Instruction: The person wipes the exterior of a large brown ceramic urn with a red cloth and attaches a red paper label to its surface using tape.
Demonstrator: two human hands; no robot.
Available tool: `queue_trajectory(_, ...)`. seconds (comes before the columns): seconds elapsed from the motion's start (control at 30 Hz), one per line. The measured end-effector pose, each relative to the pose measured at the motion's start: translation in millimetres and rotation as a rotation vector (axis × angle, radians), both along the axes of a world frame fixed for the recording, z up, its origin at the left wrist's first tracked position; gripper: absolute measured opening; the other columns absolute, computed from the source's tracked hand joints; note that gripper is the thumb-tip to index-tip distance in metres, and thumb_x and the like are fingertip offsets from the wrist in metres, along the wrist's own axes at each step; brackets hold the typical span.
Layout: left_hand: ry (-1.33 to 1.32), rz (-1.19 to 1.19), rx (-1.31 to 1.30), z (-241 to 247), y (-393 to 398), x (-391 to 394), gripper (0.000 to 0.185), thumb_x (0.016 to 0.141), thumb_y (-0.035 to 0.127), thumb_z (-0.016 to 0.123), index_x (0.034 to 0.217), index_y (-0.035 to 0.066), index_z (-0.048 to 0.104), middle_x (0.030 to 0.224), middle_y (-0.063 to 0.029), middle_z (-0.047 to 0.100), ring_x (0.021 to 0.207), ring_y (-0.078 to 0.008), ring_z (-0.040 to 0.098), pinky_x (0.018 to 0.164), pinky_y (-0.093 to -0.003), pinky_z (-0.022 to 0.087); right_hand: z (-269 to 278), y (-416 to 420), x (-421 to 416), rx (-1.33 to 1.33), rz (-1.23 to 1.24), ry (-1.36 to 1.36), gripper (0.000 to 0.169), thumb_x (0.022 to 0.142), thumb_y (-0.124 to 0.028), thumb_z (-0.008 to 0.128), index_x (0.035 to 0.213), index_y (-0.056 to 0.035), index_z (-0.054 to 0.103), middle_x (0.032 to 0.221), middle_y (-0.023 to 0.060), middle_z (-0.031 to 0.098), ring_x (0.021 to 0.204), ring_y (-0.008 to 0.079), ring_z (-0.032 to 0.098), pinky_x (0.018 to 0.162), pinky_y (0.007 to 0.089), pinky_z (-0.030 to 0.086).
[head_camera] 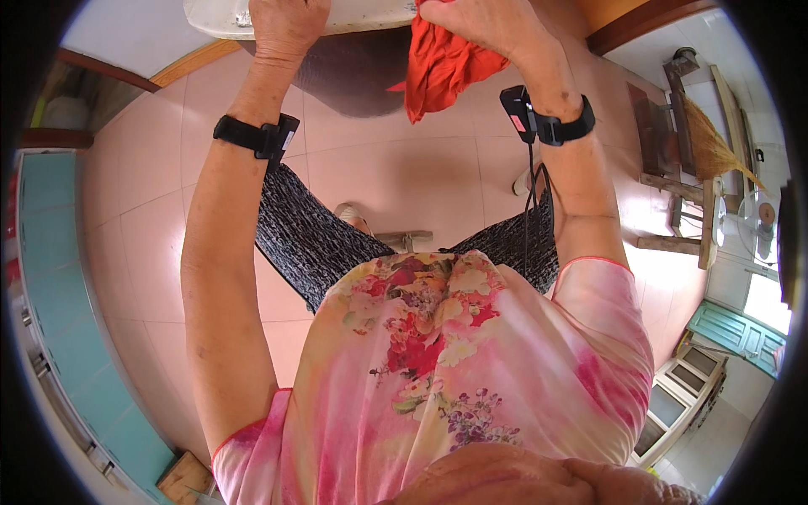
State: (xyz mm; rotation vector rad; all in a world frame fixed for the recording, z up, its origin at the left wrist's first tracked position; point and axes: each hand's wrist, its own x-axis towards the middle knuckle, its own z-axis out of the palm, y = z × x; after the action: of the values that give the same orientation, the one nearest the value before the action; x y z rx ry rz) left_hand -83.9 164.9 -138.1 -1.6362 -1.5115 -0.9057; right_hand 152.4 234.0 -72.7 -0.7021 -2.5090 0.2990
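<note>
My right hand (pixel 486 22) grips a crumpled red cloth (pixel 442 72) at the top of the view, and the cloth hangs below the fingers. My left hand (pixel 287 28) lies over a worn white tabletop or panel with a rounded corner (pixel 369 16). Its fingertips are cut off by the frame's upper edge, so whether it holds anything is hidden. A metal fitting (pixel 243 17) shows on the white surface beside that hand. Beneath the surface is a dark, rounded shape (pixel 353 76), too unclear to name.
A black strapped device sits on each wrist; a cable (pixel 530 189) hangs from the right one. Below me is a wooden stool (pixel 407 238). A straw broom (pixel 707 139) and wooden frame (pixel 707 221) stand right. Teal cabinets (pixel 57 252) line the left. Pinkish floor tiles (pixel 391 170) lie between.
</note>
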Motion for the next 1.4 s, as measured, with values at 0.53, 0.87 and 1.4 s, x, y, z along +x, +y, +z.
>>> queue_trajectory(0.53,-0.368,-0.130,0.148,-1.7,4.4,6.3,0.011,0.090,0.012,0.058,0.095,0.003,0.059,0.065,-0.0232,0.058,0.060,-0.0439,0.058,0.053,-0.0502,0.044,-19.1,-1.9,-6.6,0.099,0.031,0.165,0.022,0.076,-0.017,0.063,0.095,-0.0074,0.064,0.090,0.0191,0.062,0.084,0.0394,0.061,0.074,0.0427,0.051)
queue_trajectory(0.87,-0.395,-0.166,0.142,-10.5,8.0,4.1,0.009,0.089,0.011,0.058,0.089,0.003,0.054,0.061,-0.0207,0.055,0.056,-0.0419,0.057,0.051,-0.0483,0.044,-34.9,-5.0,18.5,0.026,0.242,0.116,0.015,0.072,-0.010,0.069,0.087,-0.0082,0.068,0.084,0.0132,0.063,0.077,0.0323,0.064,0.067,0.0368,0.051)
queue_trajectory(1.4,-0.338,-0.207,0.230,-4.0,13.2,8.4,0.013,0.097,0.013,0.050,0.099,0.002,0.058,0.078,-0.0199,0.061,0.069,-0.0387,0.060,0.058,-0.0432,0.047,-72.1,-53.3,-61.4,0.563,-0.087,0.272,0.014,0.079,-0.017,0.068,0.085,-0.0051,0.064,0.088,0.0127,0.059,0.080,0.0308,0.060,0.061,0.0370,0.052)
